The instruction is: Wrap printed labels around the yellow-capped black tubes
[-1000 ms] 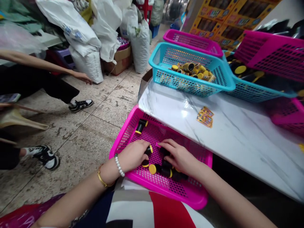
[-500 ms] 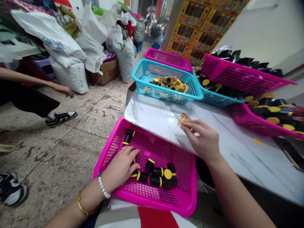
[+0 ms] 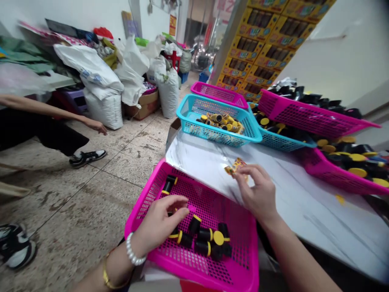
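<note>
My left hand (image 3: pixel 164 221) is over the near side of a pink mesh basket (image 3: pixel 133 207), its fingers curled round a black cylinder with a yellow rim (image 3: pixel 171 212), mostly hidden by the hand. Several other black cylinders (image 3: pixel 186 239) with yellow caps lie loose on the basket floor. Over the marble-patterned tabletop, my right hand (image 3: pixel 258 192) pinches a small, printed yellow-and-red sticker (image 3: pixel 237 165) between thumb and forefinger. The sticker looks slightly bent, and its near edge is hidden by the fingertips.
A blue basket (image 3: pixel 209 136) of yellow-wrapped cylinders stands at the table's far edge. Pink baskets (image 3: pixel 316 117) heaped with black parts are stacked right. Yellow boxes (image 3: pixel 252 48) rise behind. At left, another person's arm (image 3: pixel 69 115) reaches near white sacks (image 3: pixel 105 107).
The view has tilted up slightly. My left thumb and fingers have lifted and drawn nearer together. The sticker in my right hand has turned and looks more bent.
</note>
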A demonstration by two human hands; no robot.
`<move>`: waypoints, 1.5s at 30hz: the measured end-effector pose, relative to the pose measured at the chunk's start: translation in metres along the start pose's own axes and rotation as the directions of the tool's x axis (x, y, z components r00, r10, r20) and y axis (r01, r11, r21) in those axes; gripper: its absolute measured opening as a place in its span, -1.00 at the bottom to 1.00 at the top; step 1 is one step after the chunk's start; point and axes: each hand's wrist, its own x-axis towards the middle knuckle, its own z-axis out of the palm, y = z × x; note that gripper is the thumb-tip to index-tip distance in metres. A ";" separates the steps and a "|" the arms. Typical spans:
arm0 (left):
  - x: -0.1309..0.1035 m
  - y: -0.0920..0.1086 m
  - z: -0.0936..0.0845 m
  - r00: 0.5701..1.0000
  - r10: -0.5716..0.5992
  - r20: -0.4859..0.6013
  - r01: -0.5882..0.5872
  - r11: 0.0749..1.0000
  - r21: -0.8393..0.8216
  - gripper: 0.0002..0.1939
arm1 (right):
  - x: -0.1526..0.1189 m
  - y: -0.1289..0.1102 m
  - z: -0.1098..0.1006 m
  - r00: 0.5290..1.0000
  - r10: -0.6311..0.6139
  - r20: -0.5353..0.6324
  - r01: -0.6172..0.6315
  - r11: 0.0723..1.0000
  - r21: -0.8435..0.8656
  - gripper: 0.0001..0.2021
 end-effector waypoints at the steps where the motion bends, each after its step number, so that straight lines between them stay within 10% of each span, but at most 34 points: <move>1: 0.002 0.003 0.002 1.000 -0.026 0.003 0.026 0.991 -0.135 -0.66 | -0.007 -0.019 0.006 0.998 -0.056 0.018 0.054 0.996 0.067 -0.99; 6: 0.011 0.004 0.004 0.995 -0.058 -0.084 0.020 0.916 -0.401 -0.73 | -0.037 -0.080 0.041 0.932 -0.276 0.235 0.169 0.905 0.391 -0.89; 9: 0.010 -0.005 -0.005 0.986 -0.098 -0.137 0.042 0.929 -0.368 -0.80 | -0.042 -0.084 0.051 0.922 -0.080 0.378 -0.131 0.856 0.499 -0.85; 13: 0.007 -0.011 -0.010 0.990 -0.111 -0.085 0.083 0.955 -0.284 -0.72 | -0.040 -0.080 0.055 0.668 0.055 0.742 -0.586 0.654 0.479 -0.86; 15: 0.007 -0.011 -0.008 0.983 -0.124 -0.132 0.084 0.957 -0.276 -0.70 | -0.041 -0.080 0.057 0.623 0.085 0.778 -0.643 0.622 0.447 -0.71; 20: -0.002 -0.002 -0.005 0.943 -0.141 -0.303 0.037 0.946 -0.323 -0.74 | -0.048 -0.079 0.060 0.683 0.239 0.691 -0.650 0.630 0.424 -0.61; 36: -0.004 -0.012 0.002 0.944 -0.281 -0.172 0.141 0.815 -0.562 -0.72 | -0.061 -0.079 0.067 0.839 0.023 0.543 -0.266 0.889 0.374 -0.67; 45: -0.004 -0.014 0.000 0.924 -0.361 -0.127 0.243 0.809 -0.535 -0.71 | -0.060 -0.082 0.065 0.847 -0.047 0.530 -0.240 0.855 0.459 -0.74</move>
